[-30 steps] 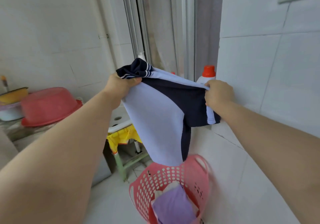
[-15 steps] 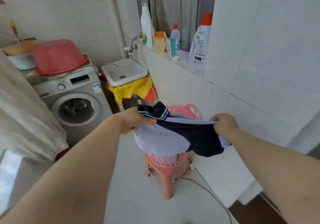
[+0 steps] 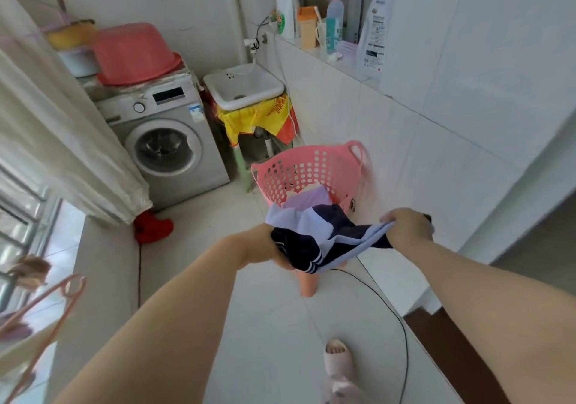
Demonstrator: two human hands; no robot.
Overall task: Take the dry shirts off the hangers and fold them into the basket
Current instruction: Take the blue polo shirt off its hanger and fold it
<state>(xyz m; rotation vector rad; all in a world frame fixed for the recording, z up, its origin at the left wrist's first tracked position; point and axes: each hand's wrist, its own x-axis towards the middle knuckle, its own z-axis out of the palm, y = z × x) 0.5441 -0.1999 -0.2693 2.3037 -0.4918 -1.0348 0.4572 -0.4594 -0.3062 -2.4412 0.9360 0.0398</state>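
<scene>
I hold a folded pale blue and navy shirt (image 3: 314, 232) with striped cuffs over the near rim of the pink perforated basket (image 3: 311, 169). My left hand (image 3: 265, 246) grips its navy striped end. My right hand (image 3: 408, 224) pinches the pale blue edge on the other side. The basket stands on a pink stool (image 3: 308, 285), and a folded lilac garment (image 3: 308, 199) lies inside it. A pink hanger (image 3: 37, 307) shows at the lower left edge.
A washing machine (image 3: 168, 141) with an upturned red basin (image 3: 134, 52) stands at the left, a small sink (image 3: 243, 87) beside it. Bottles line the tiled ledge (image 3: 343, 60). A black cable (image 3: 402, 325) crosses the floor by my slippered foot (image 3: 338, 363). A curtain (image 3: 53, 129) hangs left.
The shirt has come down from chest height to the basket's rim, both hands still holding it. My view has tilted downward, and the basket and floor have come into sight.
</scene>
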